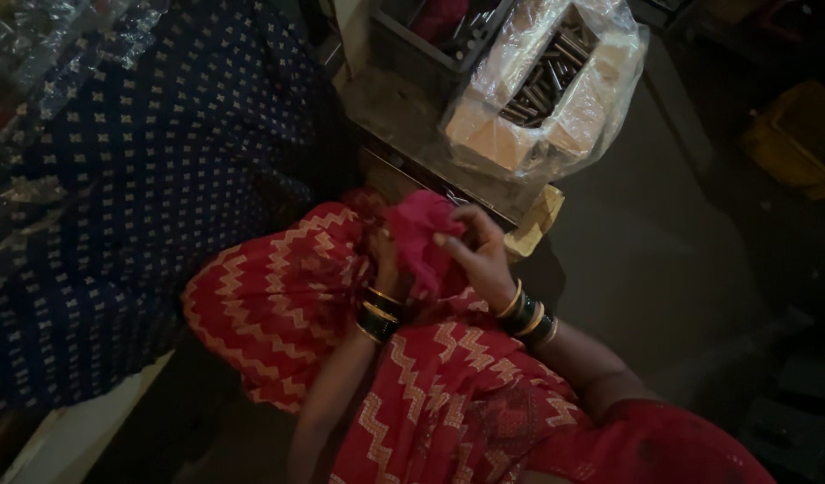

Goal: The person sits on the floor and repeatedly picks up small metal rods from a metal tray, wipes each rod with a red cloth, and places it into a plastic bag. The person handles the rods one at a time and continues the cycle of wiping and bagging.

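Pink cloth bunched just below the plastic-wrapped box of metal pins, over the red zigzag lap. Right hand pinching its top fold; left hand gripping beneath, partly hidden. Probably soft, light, limp, unbreakable; best gathered by a bunched edge.

At eleven o'clock we saw a dark blue dotted cloth; at one o'clock, a plastic-wrapped box of metal pins; at three o'clock, a yellow container.
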